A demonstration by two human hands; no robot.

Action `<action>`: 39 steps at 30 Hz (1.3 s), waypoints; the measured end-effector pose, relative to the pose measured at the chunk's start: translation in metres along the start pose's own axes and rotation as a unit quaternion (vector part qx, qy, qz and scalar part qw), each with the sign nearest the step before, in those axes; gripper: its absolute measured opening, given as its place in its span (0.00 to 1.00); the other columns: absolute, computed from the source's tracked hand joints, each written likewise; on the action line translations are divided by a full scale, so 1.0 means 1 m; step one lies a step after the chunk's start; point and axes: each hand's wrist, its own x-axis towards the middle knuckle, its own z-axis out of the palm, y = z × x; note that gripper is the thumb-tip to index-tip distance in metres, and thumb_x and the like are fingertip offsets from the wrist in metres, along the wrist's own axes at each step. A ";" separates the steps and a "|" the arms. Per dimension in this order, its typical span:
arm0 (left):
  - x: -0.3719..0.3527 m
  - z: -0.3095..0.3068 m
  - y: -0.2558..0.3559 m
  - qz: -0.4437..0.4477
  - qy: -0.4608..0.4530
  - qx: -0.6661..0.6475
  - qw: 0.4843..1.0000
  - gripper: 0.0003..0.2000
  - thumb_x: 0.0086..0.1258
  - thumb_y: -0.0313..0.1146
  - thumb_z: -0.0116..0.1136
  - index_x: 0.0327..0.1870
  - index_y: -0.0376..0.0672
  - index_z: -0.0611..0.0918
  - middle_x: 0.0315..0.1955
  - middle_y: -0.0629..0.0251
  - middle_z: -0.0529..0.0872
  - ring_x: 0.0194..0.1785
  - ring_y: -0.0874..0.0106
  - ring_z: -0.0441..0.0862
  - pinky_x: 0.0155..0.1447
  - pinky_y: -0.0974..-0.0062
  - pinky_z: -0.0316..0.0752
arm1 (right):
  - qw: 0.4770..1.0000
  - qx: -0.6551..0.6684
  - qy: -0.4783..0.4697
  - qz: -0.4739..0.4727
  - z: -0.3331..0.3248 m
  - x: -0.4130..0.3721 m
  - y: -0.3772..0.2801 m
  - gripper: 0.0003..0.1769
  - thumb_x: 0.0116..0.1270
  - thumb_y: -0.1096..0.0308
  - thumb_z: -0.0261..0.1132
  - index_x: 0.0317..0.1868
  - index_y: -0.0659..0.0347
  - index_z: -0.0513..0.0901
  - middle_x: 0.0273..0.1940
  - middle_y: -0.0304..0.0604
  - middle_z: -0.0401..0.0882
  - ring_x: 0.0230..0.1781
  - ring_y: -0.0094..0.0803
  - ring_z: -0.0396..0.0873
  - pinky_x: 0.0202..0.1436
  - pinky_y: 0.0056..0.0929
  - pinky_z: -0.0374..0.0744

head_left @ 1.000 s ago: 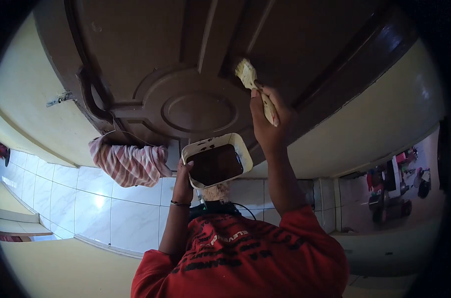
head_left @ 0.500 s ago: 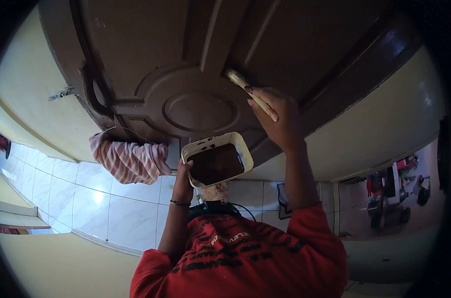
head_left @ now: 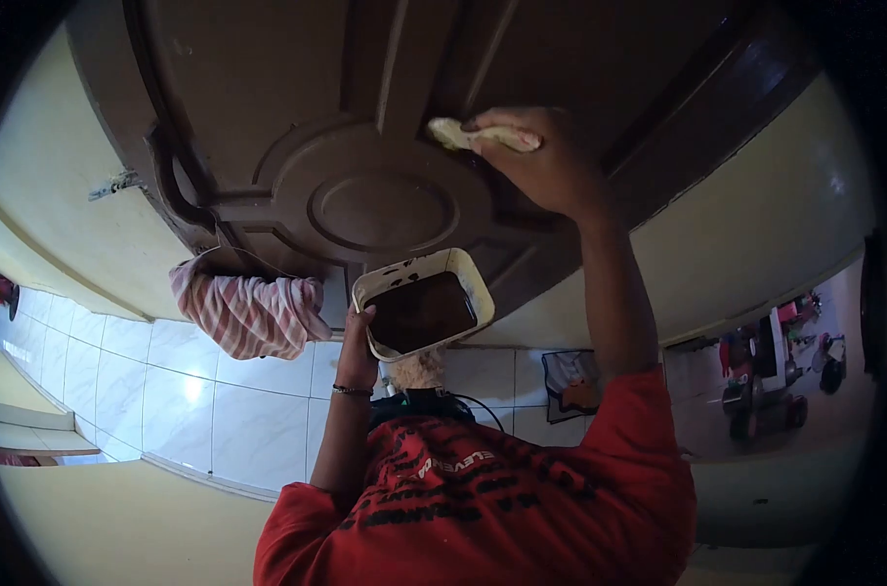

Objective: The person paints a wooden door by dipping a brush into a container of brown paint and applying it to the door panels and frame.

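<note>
A brown panelled door fills the upper view, with a raised oval in its middle. My right hand is closed around the pale handle of a paintbrush. The bristles lie against the door, above and right of the oval. My left hand grips a cream rectangular tub by its left side, the thumb over the rim. Dark brown liquid sits inside it, and dark smears mark the inner wall. Most of the left fingers are hidden beneath the tub.
A pink striped towel hangs at the door's left, below the curved handle. A latch juts from the door edge. White tiles cover the floor, with a patterned mat on them. Various items stand at the right.
My right hand has moved up, and the brush has turned from a steep slant to nearly level, its bristles slightly farther left. The tub stays almost in place. More of the mat shows.
</note>
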 end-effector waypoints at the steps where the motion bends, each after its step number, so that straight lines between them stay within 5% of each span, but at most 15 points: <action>1: 0.001 0.001 0.000 -0.011 0.002 -0.005 1.000 0.24 0.75 0.41 0.50 0.68 0.40 0.67 0.62 0.59 0.76 0.64 0.66 0.76 0.67 0.68 0.71 | 0.999 -0.037 -0.011 -0.007 -0.002 -0.003 0.000 0.11 0.62 0.68 0.69 0.45 0.61 0.87 0.36 0.50 0.87 0.37 0.42 0.86 0.43 0.33 0.82; 3: 0.001 0.005 0.002 -0.012 -0.010 0.009 1.000 0.25 0.75 0.42 0.50 0.68 0.40 0.67 0.62 0.58 0.76 0.64 0.66 0.75 0.68 0.68 0.71 | 0.997 -0.075 -0.016 -0.009 -0.004 -0.007 -0.003 0.11 0.62 0.69 0.68 0.44 0.61 0.87 0.34 0.51 0.86 0.36 0.47 0.85 0.43 0.36 0.82; 6: 0.004 0.005 0.001 -0.005 -0.013 0.005 1.000 0.25 0.75 0.42 0.50 0.68 0.40 0.67 0.63 0.58 0.76 0.65 0.66 0.75 0.68 0.67 0.71 | 0.992 -0.114 -0.055 0.007 0.000 0.001 -0.012 0.12 0.63 0.67 0.71 0.45 0.61 0.87 0.39 0.47 0.88 0.39 0.39 0.87 0.44 0.30 0.82; 9: 0.002 0.001 0.000 -0.011 -0.016 -0.006 1.000 0.25 0.75 0.42 0.50 0.68 0.40 0.67 0.63 0.58 0.76 0.65 0.65 0.75 0.68 0.67 0.71 | 0.993 -0.075 0.004 -0.088 0.008 0.005 -0.007 0.11 0.63 0.67 0.70 0.45 0.61 0.87 0.38 0.48 0.88 0.38 0.41 0.87 0.44 0.32 0.82; 18: 0.007 0.000 0.004 0.007 -0.023 -0.007 1.000 0.24 0.75 0.41 0.51 0.68 0.40 0.68 0.61 0.59 0.78 0.63 0.66 0.77 0.67 0.67 0.73 | 0.992 -0.129 0.010 -0.007 0.006 -0.001 -0.013 0.09 0.63 0.68 0.70 0.42 0.62 0.86 0.34 0.47 0.87 0.32 0.36 0.87 0.39 0.29 0.82; 21: 0.006 -0.005 0.007 0.003 -0.009 -0.027 1.000 0.24 0.75 0.41 0.51 0.67 0.39 0.69 0.60 0.59 0.78 0.62 0.67 0.78 0.66 0.68 0.73 | 0.992 -0.044 0.102 -0.054 0.013 -0.005 -0.010 0.08 0.65 0.69 0.69 0.42 0.64 0.86 0.33 0.47 0.87 0.31 0.32 0.87 0.38 0.26 0.81; 23: 0.003 -0.006 0.009 -0.004 0.002 -0.034 0.999 0.24 0.75 0.41 0.50 0.67 0.38 0.69 0.60 0.59 0.79 0.61 0.66 0.79 0.65 0.68 0.74 | 0.968 -0.012 0.246 -0.052 0.014 -0.011 -0.014 0.10 0.62 0.69 0.70 0.43 0.61 0.85 0.32 0.49 0.86 0.31 0.41 0.87 0.36 0.32 0.82; 26: -0.001 -0.004 0.013 0.010 -0.002 -0.001 1.000 0.24 0.75 0.42 0.50 0.67 0.38 0.69 0.60 0.59 0.79 0.61 0.66 0.79 0.65 0.69 0.74 | 0.950 0.028 0.306 -0.056 0.021 -0.021 -0.013 0.08 0.62 0.73 0.70 0.43 0.61 0.85 0.33 0.47 0.86 0.32 0.40 0.87 0.37 0.33 0.82; 29: 0.004 -0.014 0.006 0.014 0.011 -0.006 1.000 0.25 0.75 0.43 0.50 0.67 0.37 0.69 0.60 0.58 0.79 0.61 0.66 0.79 0.65 0.69 0.74 | 0.964 -0.010 0.241 -0.110 0.041 -0.043 0.017 0.08 0.62 0.77 0.69 0.42 0.62 0.84 0.36 0.47 0.85 0.34 0.41 0.86 0.38 0.34 0.82; 35: 0.003 -0.025 0.003 -0.015 0.033 -0.013 0.999 0.27 0.74 0.44 0.51 0.68 0.36 0.68 0.61 0.57 0.78 0.62 0.65 0.78 0.66 0.67 0.73 | 0.988 -0.082 0.110 -0.074 0.032 -0.065 0.018 0.10 0.61 0.78 0.70 0.44 0.65 0.83 0.39 0.50 0.85 0.36 0.40 0.87 0.39 0.32 0.82; 39: 0.004 -0.020 0.009 0.000 0.028 0.011 1.000 0.27 0.74 0.45 0.51 0.68 0.36 0.69 0.61 0.57 0.78 0.62 0.65 0.78 0.66 0.67 0.73 | 0.979 -0.071 0.156 -0.111 0.032 -0.060 0.012 0.11 0.60 0.79 0.70 0.44 0.65 0.83 0.39 0.50 0.85 0.38 0.42 0.87 0.39 0.33 0.82</action>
